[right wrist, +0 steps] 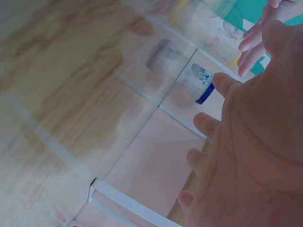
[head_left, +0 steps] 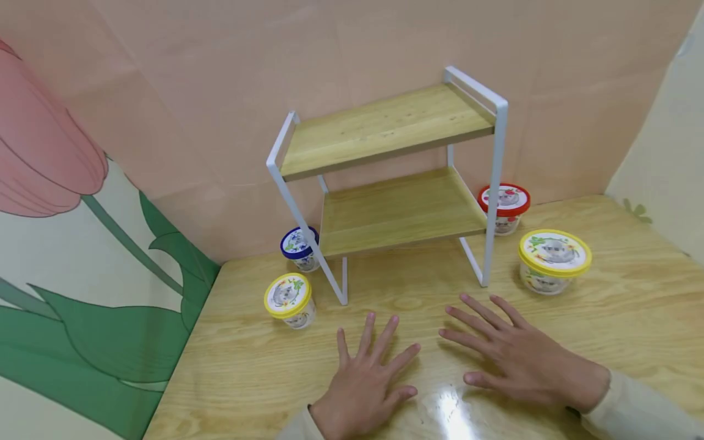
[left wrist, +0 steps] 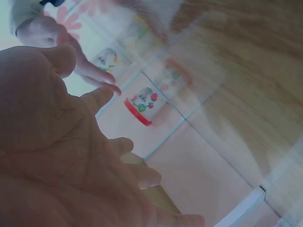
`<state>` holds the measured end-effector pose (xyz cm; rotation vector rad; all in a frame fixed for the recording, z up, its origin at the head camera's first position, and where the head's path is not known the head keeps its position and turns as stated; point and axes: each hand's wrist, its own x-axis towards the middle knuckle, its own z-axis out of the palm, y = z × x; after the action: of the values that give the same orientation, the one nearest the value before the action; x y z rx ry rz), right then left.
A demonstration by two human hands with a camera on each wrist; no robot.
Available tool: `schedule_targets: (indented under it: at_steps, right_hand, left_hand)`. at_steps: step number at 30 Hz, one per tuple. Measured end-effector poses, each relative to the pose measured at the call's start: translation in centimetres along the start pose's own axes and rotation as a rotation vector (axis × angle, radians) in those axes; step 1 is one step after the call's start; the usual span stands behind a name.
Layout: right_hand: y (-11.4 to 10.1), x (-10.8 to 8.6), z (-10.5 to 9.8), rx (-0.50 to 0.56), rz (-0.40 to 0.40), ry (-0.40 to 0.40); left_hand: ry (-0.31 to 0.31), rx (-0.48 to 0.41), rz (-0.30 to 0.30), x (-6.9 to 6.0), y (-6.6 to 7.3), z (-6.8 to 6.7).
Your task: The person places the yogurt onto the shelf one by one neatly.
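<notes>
My left hand (head_left: 364, 385) is spread over the wooden table at the front, palm down, holding nothing. To its right, my right hand (head_left: 528, 360) has its fingers fanned out too, with nothing in it. Beyond both hands stands a two-tier shelf (head_left: 401, 211) with wooden boards and a white metal frame. Left of it are a yellow-lidded tub (head_left: 288, 296) and, partly behind a shelf leg, a blue-lidded tub (head_left: 297, 244). On the right, a larger yellow-lidded tub (head_left: 554, 256) is nearest my right hand. A red-lidded tub (head_left: 505, 201) sits behind it, partly covered by the shelf's leg.
The table (head_left: 236, 354) ends at a left edge beside a panel with a painted tulip (head_left: 49, 140). A peach-coloured backdrop (head_left: 220, 79) rises behind the shelf. A pale wall (head_left: 668, 159) borders the right side.
</notes>
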<state>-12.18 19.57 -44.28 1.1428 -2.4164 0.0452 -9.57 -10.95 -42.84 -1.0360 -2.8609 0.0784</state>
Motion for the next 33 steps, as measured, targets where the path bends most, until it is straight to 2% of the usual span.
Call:
schedule_targets:
  at_steps: [7, 13, 18, 22, 25, 29, 33]
  right_hand:
    - [0.2, 0.2, -0.6, -0.023, 0.004, 0.014]
    - [2.0, 0.3, -2.2, 0.006, 0.071, -0.012]
    - [4.0, 0.4, -4.1, 0.036, 0.177, -0.028]
    - [6.3, 0.1, -5.2, 0.057, 0.251, -0.010]
    - [8.1, -0.6, -5.5, 0.063, 0.325, -0.020]
    - [10.3, -1.8, -5.5, 0.083, 0.437, -0.081]
    - [12.2, -2.8, -5.6, 0.111, 0.509, -0.106]
  left_hand:
    - [-0.016, 0.013, -0.008, 0.0, 0.1, -0.1]
    - [-0.030, 0.016, -0.008, 0.0, 0.1, -0.1]
    - [-0.038, 0.011, -0.008, 0.1, 0.1, -0.1]
    - [-0.032, 0.004, -0.008, 0.1, 0.2, -0.1]
    - [-0.033, 0.007, -0.007, 0.1, 0.2, 0.0]
    - [-0.044, 0.005, -0.010, 0.1, 0.3, 0.0]
    - [-0.057, -0.011, -0.013, 0.0, 0.4, 0.0]
